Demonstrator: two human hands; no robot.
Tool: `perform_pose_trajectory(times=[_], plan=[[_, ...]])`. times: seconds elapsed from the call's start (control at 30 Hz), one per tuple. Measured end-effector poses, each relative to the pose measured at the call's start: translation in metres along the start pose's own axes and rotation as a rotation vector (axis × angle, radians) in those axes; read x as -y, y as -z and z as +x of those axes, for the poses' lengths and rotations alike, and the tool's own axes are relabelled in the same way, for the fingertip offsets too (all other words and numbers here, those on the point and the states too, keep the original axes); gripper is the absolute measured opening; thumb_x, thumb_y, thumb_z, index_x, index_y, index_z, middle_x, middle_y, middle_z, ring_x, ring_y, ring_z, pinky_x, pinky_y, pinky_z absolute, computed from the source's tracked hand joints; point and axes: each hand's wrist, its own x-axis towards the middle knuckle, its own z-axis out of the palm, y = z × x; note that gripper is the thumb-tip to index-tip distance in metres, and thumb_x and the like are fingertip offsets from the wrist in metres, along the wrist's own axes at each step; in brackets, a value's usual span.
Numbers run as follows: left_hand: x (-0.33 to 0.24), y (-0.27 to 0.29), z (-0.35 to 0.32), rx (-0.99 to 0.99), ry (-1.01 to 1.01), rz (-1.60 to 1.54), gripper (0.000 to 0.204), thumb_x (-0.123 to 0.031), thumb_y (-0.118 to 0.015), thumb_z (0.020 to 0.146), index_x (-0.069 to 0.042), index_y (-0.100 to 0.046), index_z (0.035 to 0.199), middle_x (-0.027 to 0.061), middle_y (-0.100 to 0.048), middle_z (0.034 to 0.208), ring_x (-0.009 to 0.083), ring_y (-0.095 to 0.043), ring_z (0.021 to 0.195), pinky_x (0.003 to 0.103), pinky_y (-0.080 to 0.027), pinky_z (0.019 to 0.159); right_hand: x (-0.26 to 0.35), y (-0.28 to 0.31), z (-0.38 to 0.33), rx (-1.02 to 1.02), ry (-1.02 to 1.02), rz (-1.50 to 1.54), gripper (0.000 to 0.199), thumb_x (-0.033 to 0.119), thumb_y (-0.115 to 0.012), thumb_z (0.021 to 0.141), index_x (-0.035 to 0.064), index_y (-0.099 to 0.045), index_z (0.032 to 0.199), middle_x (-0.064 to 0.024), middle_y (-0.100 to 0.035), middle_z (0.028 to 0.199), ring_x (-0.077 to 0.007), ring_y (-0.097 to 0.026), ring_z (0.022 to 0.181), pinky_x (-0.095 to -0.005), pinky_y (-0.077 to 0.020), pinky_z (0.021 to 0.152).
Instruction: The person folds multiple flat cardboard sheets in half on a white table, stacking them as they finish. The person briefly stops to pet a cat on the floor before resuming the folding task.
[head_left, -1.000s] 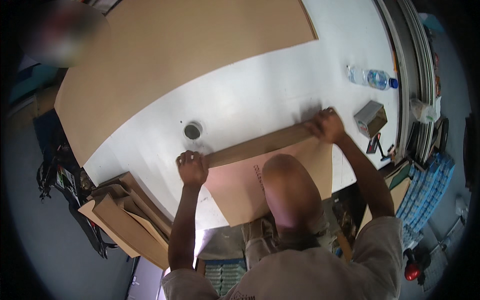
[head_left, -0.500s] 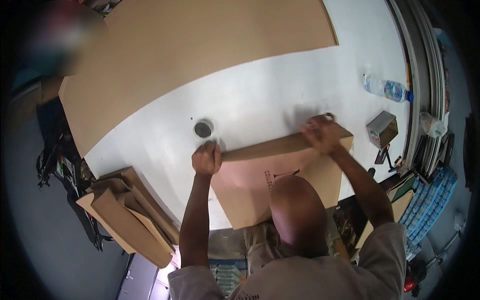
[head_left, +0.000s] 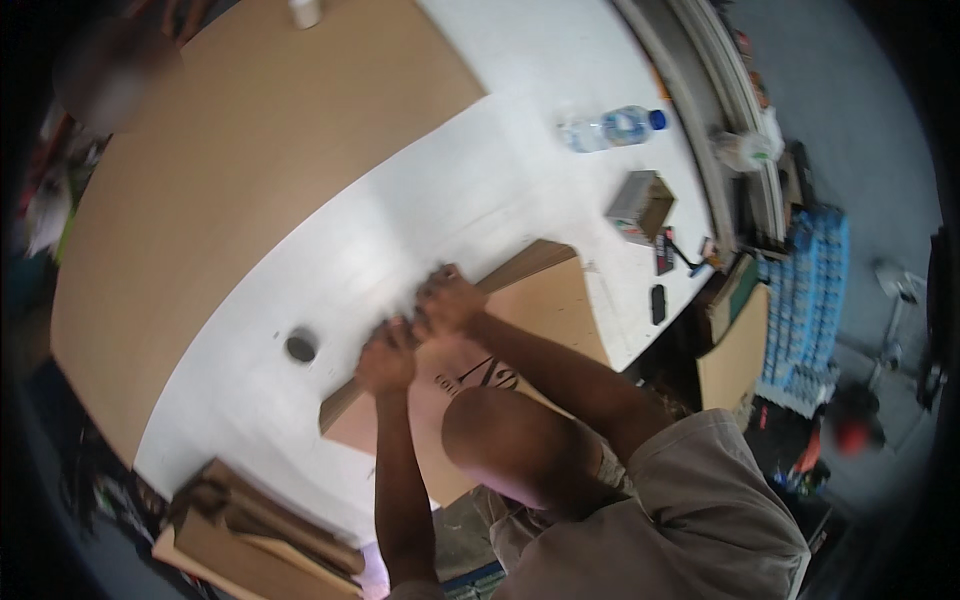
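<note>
A brown paper bag [head_left: 548, 312] with dark print lies on the white table [head_left: 400, 225] in front of me, its folded side strip along the far edge. My left hand [head_left: 388, 356] is closed on that far edge, fingers curled over it. Beside it, almost touching, my right hand [head_left: 447, 303] also curls its fingers over the strip. The fingertips are slightly blurred. A round dark disc [head_left: 300, 345] with a pale rim is on the table left of my left hand.
A large brown sheet [head_left: 250, 180] covers the far left, with a white cup [head_left: 305, 12] on it. At right are a plastic bottle [head_left: 612, 128], a small open box [head_left: 640, 208] and a black object [head_left: 657, 304]. Folded brown pieces [head_left: 250, 540] lie lower left.
My hands have come together from the two ends of the bag's far edge to its middle. The whole view has turned, so the bag and table appear tilted.
</note>
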Motion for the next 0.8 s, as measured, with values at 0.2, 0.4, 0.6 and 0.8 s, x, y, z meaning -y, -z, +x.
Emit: perform_pose_trajectory(times=[0.2, 0.4, 0.6, 0.8], plan=[[0.007, -0.025, 0.005, -0.303, -0.216, -0.122, 0.045, -0.047, -0.054, 0.103, -0.008, -0.077, 0.101, 0.0183, -0.077, 0.096, 0.0414, -0.074, 0.088, 0.055, -0.058, 0.076, 0.002, -0.014, -0.017, -0.025, -0.044, 0.012, 0.044, 0.045, -0.064, 0.08, 0.0038, -0.075, 0.088, -0.0153, -0.075, 0.092, -0.0331, -0.069, 0.101, -0.0504, -0.0417, 0.106], [0.027, -0.008, 0.004, -0.1, -0.31, -0.079, 0.049, -0.048, -0.049, 0.106, -0.006, -0.075, 0.104, 0.0199, -0.075, 0.094, 0.0429, -0.073, 0.082, 0.054, -0.059, 0.072, -0.003, 0.006, -0.008, -0.049, 0.031, 0.013, 0.047, 0.044, -0.067, 0.079, -0.0005, -0.075, 0.092, -0.0181, -0.074, 0.092, -0.0362, -0.07, 0.098, -0.0516, -0.0446, 0.103], [0.056, -0.007, 0.015, -0.336, -0.493, -0.017, 0.029, -0.033, -0.061, 0.101, -0.007, -0.07, 0.092, 0.0151, -0.07, 0.082, 0.0368, -0.069, 0.073, 0.048, -0.058, 0.065, 0.007, 0.001, -0.008, -0.072, 0.045, 0.093, 0.046, 0.042, -0.07, 0.08, -0.0009, -0.072, 0.094, -0.0221, -0.074, 0.099, -0.0377, -0.069, 0.103, -0.0537, -0.0454, 0.101], [0.054, 0.012, 0.002, -0.056, -0.402, -0.068, 0.035, -0.036, -0.06, 0.102, -0.004, -0.073, 0.107, 0.0185, -0.075, 0.104, 0.0393, -0.074, 0.089, 0.046, -0.061, 0.073, -0.004, 0.005, -0.013, -0.118, 0.054, 0.115, 0.04, 0.036, -0.07, 0.076, 0.0004, -0.073, 0.094, -0.018, -0.072, 0.092, -0.0331, -0.068, 0.094, -0.0518, -0.046, 0.101]])
